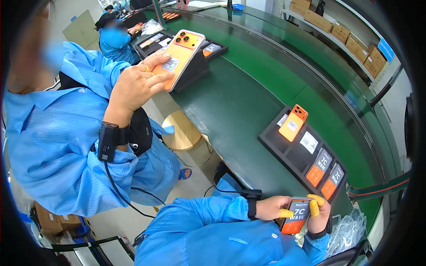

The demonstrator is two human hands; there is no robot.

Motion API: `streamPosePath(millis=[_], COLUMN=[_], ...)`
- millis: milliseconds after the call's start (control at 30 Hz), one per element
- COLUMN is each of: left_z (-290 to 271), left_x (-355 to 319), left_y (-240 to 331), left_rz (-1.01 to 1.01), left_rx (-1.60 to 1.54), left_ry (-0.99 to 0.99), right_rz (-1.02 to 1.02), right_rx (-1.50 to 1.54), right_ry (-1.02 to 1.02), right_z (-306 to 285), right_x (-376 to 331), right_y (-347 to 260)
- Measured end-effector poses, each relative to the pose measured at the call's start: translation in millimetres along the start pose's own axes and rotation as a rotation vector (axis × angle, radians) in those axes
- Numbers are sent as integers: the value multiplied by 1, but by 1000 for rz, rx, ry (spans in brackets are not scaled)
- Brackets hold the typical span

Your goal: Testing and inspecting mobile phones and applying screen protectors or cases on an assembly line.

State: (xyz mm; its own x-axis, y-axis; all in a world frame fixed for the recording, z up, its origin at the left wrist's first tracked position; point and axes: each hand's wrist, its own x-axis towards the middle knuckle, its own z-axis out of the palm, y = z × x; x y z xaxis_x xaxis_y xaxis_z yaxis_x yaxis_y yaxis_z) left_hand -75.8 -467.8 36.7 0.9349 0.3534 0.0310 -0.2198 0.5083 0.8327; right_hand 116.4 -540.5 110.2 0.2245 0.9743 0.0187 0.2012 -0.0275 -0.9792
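Three phones [293, 123] lie set in the tray [297, 157] at right. The held phone [298, 215] is nearer, outside the tray; its handling appears unfinished. Left hand [269, 208]: partly closed, gripping the phone's left edge, thumb on its face. Right hand [320, 217]: curled, fingers at the phone's far right corner.

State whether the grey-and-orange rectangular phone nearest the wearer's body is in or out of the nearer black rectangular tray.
Out: the phone is held by the left hand and right hand, apart from the tray.

one phone [296, 216] in two hands [270, 208], three phones [319, 168] in near tray [293, 156]
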Motion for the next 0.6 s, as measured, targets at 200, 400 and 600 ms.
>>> streamPosePath(millis=[200, 400, 600], left_z=[-8, -10, -6], left_x=[4, 4, 2], left_y=[4, 3, 1], left_rz=[52, 62, 62], left_rx=[79, 94, -16], left_ry=[-27, 18, 9], right_rz=[-31, 12, 3], right_rx=[-45, 52, -16], right_ry=[25, -3, 24], right_z=[11, 15, 10], right_x=[8, 12, 6], right_y=[-10, -19, -15])
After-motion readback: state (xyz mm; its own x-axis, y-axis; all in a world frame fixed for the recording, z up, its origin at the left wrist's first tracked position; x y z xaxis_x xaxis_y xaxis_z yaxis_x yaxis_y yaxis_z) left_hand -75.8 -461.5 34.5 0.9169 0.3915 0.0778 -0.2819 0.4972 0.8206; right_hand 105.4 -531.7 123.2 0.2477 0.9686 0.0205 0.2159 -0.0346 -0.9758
